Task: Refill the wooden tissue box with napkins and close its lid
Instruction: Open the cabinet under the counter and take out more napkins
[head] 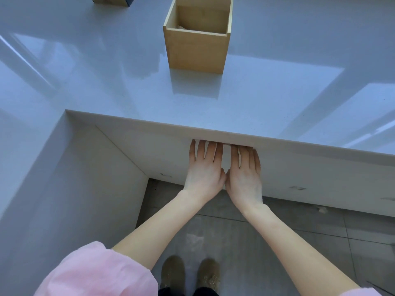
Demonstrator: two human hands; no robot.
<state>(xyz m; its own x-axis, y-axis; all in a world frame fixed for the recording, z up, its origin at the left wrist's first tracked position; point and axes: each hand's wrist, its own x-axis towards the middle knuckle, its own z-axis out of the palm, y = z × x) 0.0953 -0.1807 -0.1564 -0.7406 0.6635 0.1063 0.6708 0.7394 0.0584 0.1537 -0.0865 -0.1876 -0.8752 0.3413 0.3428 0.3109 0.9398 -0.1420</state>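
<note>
Hands reach side by side under the front edge of a white counter [213, 99], seen from a head camera looking down. Left hand [204, 167] and right hand [244, 170] lie flat with fingers straight and slightly spread, thumbs almost touching; the fingertips vanish beneath the counter lip. A thin white strip shows between and above the fingers, possibly napkins, but too little is visible to be sure, so whether either hand holds anything cannot be told.

Wooden tissue box [197, 35] stands upright on the counter, well apart from the hands, straight ahead and a little to the left. Its top is open, its lid is not in view, and something pale lies low inside. Left hand sits slightly nearer the box. Any load would likely have to rise over the counter edge, travel forward, then drop in from above.
</note>
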